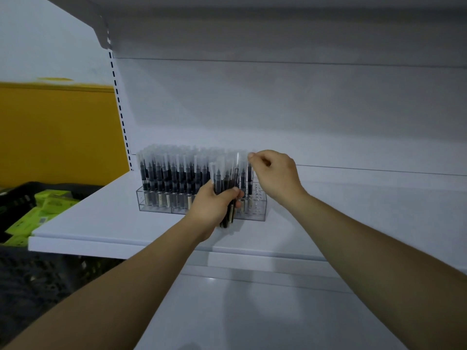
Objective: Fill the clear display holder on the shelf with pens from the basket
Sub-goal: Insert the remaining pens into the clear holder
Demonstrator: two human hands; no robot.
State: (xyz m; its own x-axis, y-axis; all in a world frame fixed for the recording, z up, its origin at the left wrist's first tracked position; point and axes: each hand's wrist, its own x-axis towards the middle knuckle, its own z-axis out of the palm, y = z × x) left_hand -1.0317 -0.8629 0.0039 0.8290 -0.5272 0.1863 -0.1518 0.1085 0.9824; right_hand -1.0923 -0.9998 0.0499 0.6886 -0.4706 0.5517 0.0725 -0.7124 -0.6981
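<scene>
Clear display holder (261,205) sits on the white shelf (101,223), toward the back wall, roughly frame centre. It's packed with upright capped pens (177,173) from its 9 o'clock end across most of its length; bare holes show only at the 3 o'clock end.

Left grip (214,205) is clenched around a bundle of pens (223,180), caps up, held right in front of the holder's front wall, at 6 o'clock of the filled rows. The bundle's lower ends stick out below the palm, above the shelf. Can't tell if they touch it.

Right grip (275,175) is at 3 o'clock of the rows, thumb and forefinger pinching the cap of 1 pen (250,180). That pen stands upright at the 3 o'clock end of the holder, lower end down among the slots. Other fingers are loosely curled.

Black basket (22,200) is at 9 o'clock, below shelf level, with green boxes (48,205) in it. Blurred; can't make out loose pens there. Yellow panel (58,132) is behind it. Slotted upright (118,109) runs up the shelf's 9 o'clock edge.
</scene>
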